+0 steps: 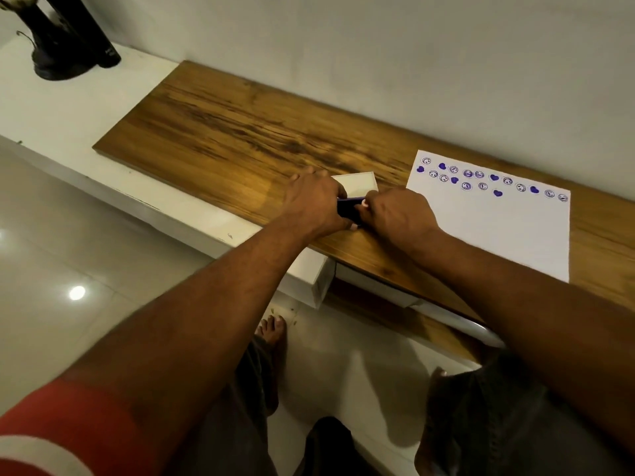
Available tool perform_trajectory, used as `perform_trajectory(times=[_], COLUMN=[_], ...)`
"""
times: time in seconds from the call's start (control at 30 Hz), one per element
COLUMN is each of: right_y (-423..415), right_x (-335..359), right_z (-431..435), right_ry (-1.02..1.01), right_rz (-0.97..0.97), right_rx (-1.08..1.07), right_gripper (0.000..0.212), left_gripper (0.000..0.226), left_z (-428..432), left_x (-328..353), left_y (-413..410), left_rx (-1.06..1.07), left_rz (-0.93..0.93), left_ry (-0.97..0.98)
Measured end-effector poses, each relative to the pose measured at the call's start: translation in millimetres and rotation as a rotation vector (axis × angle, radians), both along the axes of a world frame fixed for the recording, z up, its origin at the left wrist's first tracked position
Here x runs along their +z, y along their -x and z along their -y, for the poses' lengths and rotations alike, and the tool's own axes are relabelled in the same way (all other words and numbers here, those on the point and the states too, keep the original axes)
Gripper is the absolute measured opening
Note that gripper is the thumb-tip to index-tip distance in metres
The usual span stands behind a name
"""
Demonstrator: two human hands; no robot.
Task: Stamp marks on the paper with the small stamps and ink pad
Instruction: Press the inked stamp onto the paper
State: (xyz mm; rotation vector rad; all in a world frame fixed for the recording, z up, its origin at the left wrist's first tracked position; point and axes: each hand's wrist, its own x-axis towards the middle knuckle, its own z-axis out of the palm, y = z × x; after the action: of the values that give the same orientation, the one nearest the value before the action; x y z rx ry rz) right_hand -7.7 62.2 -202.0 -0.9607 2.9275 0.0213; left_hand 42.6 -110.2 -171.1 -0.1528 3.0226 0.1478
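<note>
The ink pad (347, 210), a dark blue case, sits between my two hands near the front edge of the wooden top (220, 132). My left hand (314, 201) grips its left side, fingers curled closed on the case. My right hand (398, 211) closes on its right side, fingertips pressed against the case; a pale pink piece shows at those fingertips, too small to identify. Whether the case is lifted or resting on the wood cannot be told.

Just behind the ink pad lies a shallow white box (357, 185), open side up. Its visible interior shows only white; my hands hide the near part.

To the right, apart from the box, the paper (498, 228) lies flat on the wood. Its far edge carries rows of blue-purple marks (481, 180): round smiley faces and solid hearts. The lower portion is blank.

The wooden top rests on a white ledge (68, 108) against a plain pale wall (378, 46). On the ledge at far left stands a black object (65, 36), partly out of frame. Below, a glossy tiled floor (68, 252) reflects a light. My bare foot (273, 333) stands on it, and a red sleeve (68, 427) covers my left upper arm.
</note>
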Motion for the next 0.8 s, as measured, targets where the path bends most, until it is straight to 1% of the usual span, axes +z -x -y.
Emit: perform_trajectory(times=[0.07, 0.1, 0.13, 0.23, 0.27, 0.37, 0.43, 0.5, 0.67, 0.8], right_y=[2, 5, 10, 29, 37, 54, 61, 65, 58, 61], right_x=[6, 12, 21, 51, 58, 62, 54, 43, 16, 3], right_z=[0, -1, -4, -33, -50, -111, -151, -187, -236, -245], right_ry=[0.021, 0.073, 0.162, 0.52, 0.59, 0.599, 0.617, 0.627, 0.688, 0.735], right_rz=[0.022, 0.021, 0.011, 0.004, 0.005, 0.015, 0.052, 0.073, 0.198, 0.256], right_rx=[-0.006, -0.028, -0.06, -0.144, -0.173, -0.332, -0.469, -0.563, -0.622, -0.655], right_gripper=[0.048, 0.048, 0.049, 0.052, 0.051, 0.053, 0.053, 0.05, 0.032, 0.038], left_gripper=[0.072, 0.073, 0.075, 0.085, 0.087, 0.084, 0.08, 0.077, 0.075, 0.074], left_z=[-4, -6, -8, -14, -19, -45, -71, -100, -163, -199], left_x=[2, 4, 6, 16, 20, 24, 19, 10, -17, -34], left_y=[1, 2, 4, 12, 15, 26, 32, 37, 51, 61], left_rx=[-0.011, -0.018, -0.024, -0.03, -0.032, -0.066, -0.124, -0.176, -0.218, -0.208], left_rz=[0.002, 0.006, 0.011, 0.017, 0.009, -0.074, -0.132, -0.171, -0.221, -0.247], left_ry=[0.036, 0.052, 0.071, 0.102, 0.096, 0.063, 0.024, -0.008, -0.106, -0.211])
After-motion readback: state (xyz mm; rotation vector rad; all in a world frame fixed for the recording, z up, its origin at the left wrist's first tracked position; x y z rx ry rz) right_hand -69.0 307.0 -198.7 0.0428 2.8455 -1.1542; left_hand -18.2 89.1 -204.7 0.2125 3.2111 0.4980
